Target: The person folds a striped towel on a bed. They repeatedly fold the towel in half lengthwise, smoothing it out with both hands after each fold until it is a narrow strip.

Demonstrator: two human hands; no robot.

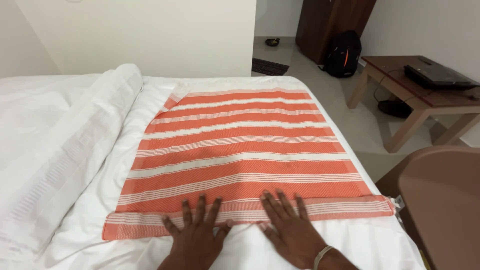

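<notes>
Orange-and-white striped towel [245, 150] lies flat on the bed [125, 150], near edge folded over; your left hand [197, 232] and right hand [290, 225] press it, fingers splayed, grasping nothing.

orange-and-white striped towel [240, 150], white bed sheet [75, 150]

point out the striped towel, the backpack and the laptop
striped towel [240, 145], head view, middle orange stripe
backpack [342, 55], head view, black front panel
laptop [437, 76], head view, closed dark lid
</notes>
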